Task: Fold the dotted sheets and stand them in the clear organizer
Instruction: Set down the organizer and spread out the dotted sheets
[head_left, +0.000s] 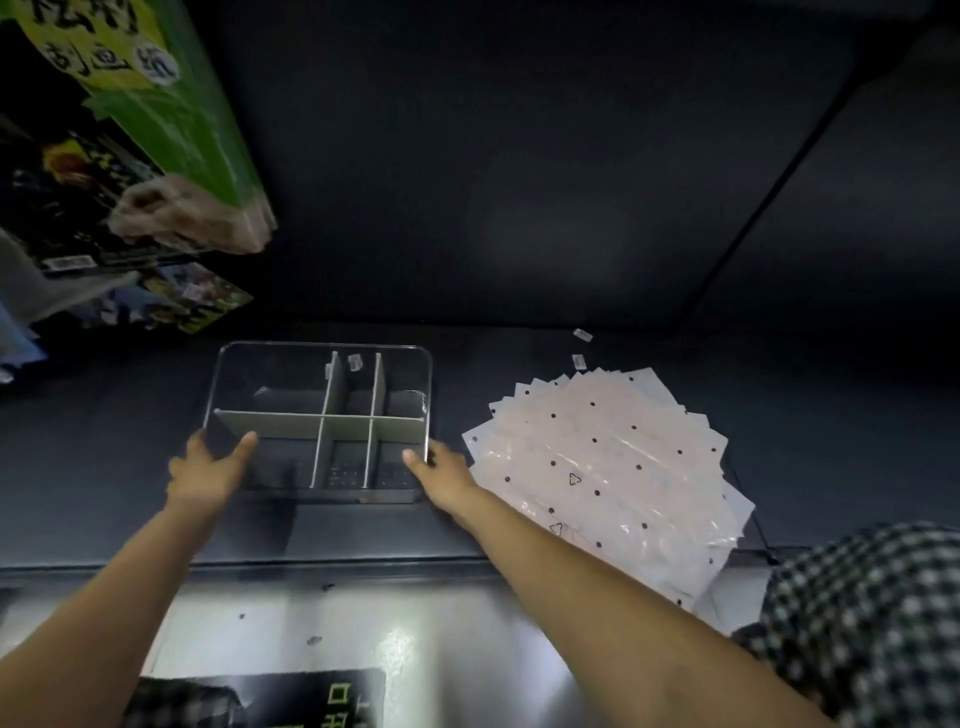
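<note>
While both arms reach forward from the bottom of the frame, the two hands hold the clear organizer (322, 415) at its near corners. It stands in the middle of the frame on a dark shelf (571, 374). The left hand (208, 470) grips the near left corner: its thumb lies inside the box against the grey divider, and the other fingers curl around the outside of the wall. The right hand (441, 475) grips the near right corner, with the thumb on the rim and the other fingers hidden behind the wall. Grey dividers (332, 423) cut the organizer into six compartments, and no sheet stands in any of them.

To the right of the organizer, near the right hand but not touching the box, lies the pile of dotted sheets (608, 467). They are pale, flat and unfolded, spread like a fan, with black dots and small triangle marks.

At the upper left of the frame hang green and black packages (130, 130). At the lower right corner shows a checked sleeve (872, 623). Two small white labels (581, 348) lie on the shelf behind the sheets.
</note>
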